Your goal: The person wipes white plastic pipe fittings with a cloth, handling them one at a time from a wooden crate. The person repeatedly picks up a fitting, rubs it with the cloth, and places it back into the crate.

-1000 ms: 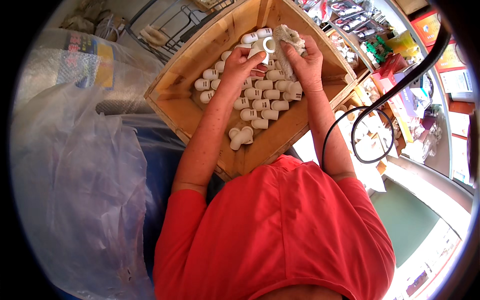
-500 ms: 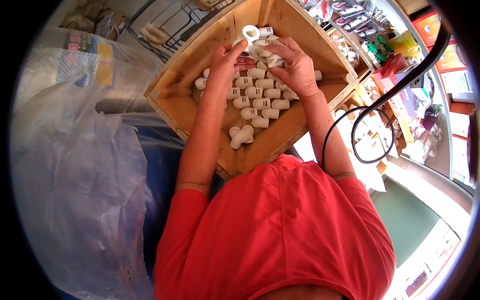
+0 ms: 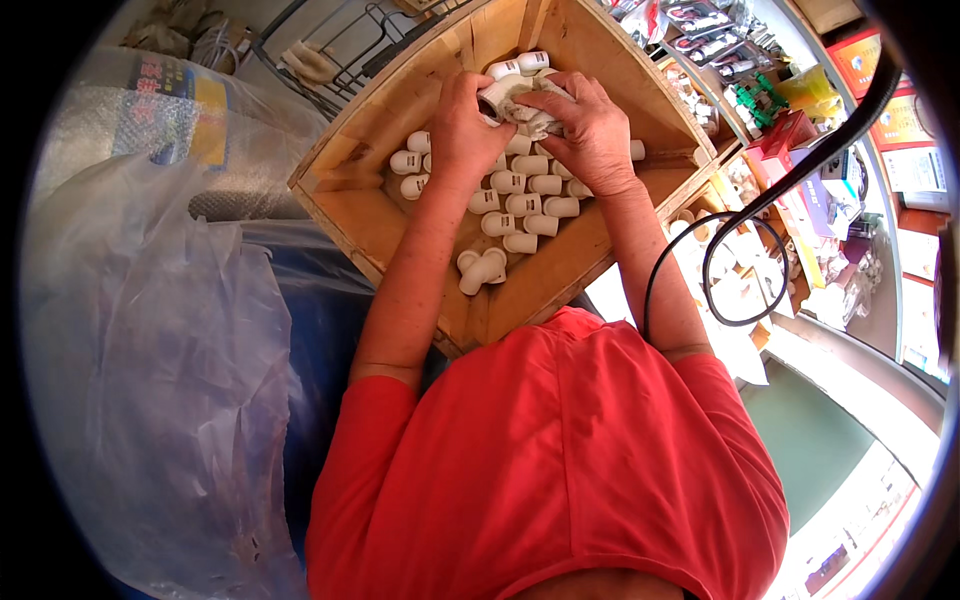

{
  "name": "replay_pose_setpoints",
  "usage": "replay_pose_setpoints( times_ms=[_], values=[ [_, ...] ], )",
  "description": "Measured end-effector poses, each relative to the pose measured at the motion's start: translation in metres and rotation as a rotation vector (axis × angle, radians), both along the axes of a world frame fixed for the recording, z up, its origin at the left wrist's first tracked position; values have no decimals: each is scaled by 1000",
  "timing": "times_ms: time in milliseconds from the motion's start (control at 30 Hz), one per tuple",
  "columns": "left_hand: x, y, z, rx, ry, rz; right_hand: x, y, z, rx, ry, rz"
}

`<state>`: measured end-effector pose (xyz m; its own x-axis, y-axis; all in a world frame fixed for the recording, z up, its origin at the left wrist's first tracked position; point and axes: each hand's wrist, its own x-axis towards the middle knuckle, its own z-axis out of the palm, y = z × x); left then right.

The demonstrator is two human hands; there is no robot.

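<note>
Near the top of the wooden box, my left hand grips a white plastic pipe fitting, its dark opening facing left. My right hand is closed on a dingy white cloth, which lies against the fitting and partly hides it. Beneath and around both hands, several white elbow fittings lie in the box, with a branched white fitting in its near corner.
A translucent plastic sheet and a wrapped roll lie left. A wire rack stands behind. Shelves of packaged goods line the right, where a looped black cable hangs beside my right forearm.
My left hand has turned, tilting the fitting from its upward-facing ring to leftward and lowering it slightly. My right hand has moved left, bringing the cloth onto the fitting.
</note>
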<state>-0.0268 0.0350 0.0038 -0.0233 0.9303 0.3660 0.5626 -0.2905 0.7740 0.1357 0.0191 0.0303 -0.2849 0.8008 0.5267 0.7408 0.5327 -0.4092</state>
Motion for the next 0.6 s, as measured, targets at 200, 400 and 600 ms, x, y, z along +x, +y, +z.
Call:
replay_pose_setpoints(
  times_ms=[200, 400, 600],
  values=[
    [3, -5, 12, 81, 167, -114, 2, 2, -4, -65, 117, -118],
    [-4, -4, 19, 56, 187, -287, 8, 5, -9, -155, 201, -91],
    [-20, -3, 15, -210, -81, -456, 18, 15, -34, -392, 341, 79]
  ],
)
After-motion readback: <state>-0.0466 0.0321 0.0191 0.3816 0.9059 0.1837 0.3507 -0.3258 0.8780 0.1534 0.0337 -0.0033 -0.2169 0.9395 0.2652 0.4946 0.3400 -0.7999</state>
